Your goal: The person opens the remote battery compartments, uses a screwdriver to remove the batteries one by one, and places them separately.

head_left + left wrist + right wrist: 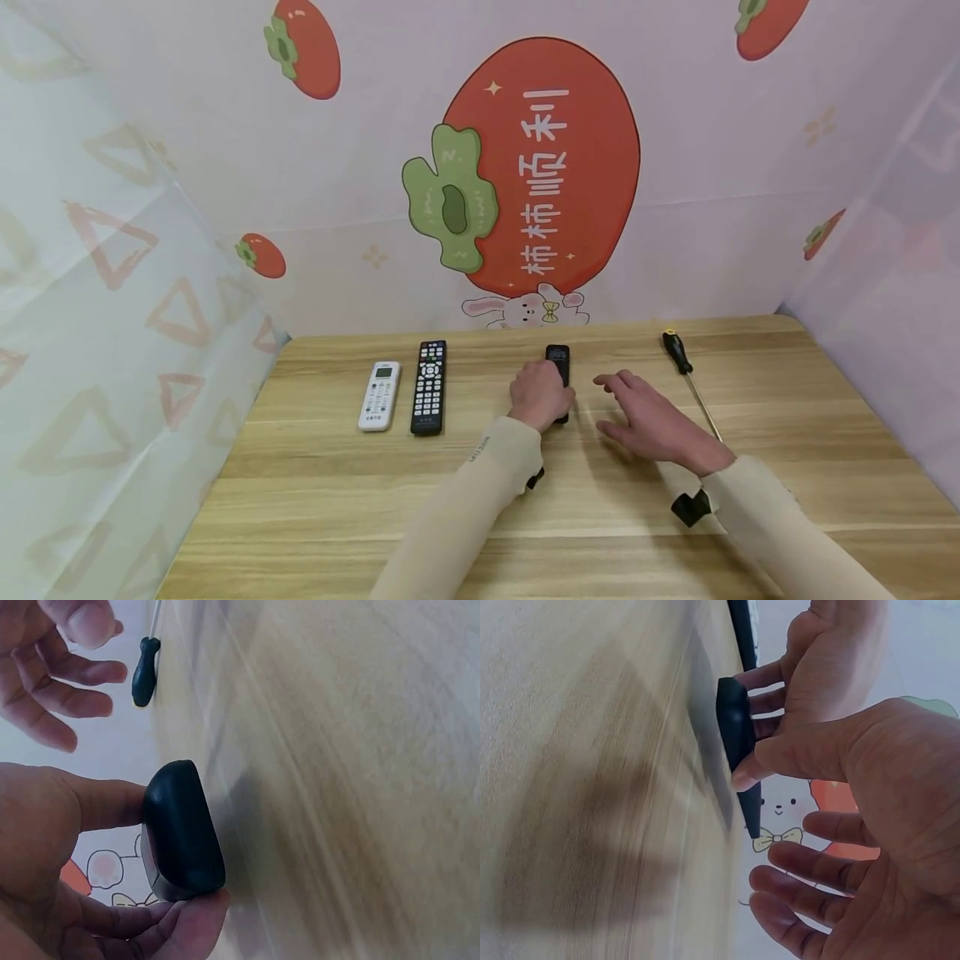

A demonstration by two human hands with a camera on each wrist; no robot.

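My left hand (538, 393) grips a small black remote control (558, 358) by its sides, thumb on one side and fingers on the other. In the left wrist view the near end of that remote (180, 832) faces the camera, and a shadow falls on the wood beside it. Whether it is fully off the table I cannot tell. To its right, my right hand (648, 421) hovers over the table with fingers spread, holding nothing. The right wrist view shows the right fingers (802, 892) apart from the remote (735, 724); the right thumb overlaps the remote there.
A white remote (380, 396) and a longer black remote (428, 387) lie side by side on the left of the wooden table (315, 500). Beyond my right hand lies a screwdriver (678, 352) with a black and yellow handle. A printed cloth (697, 250) hangs behind.
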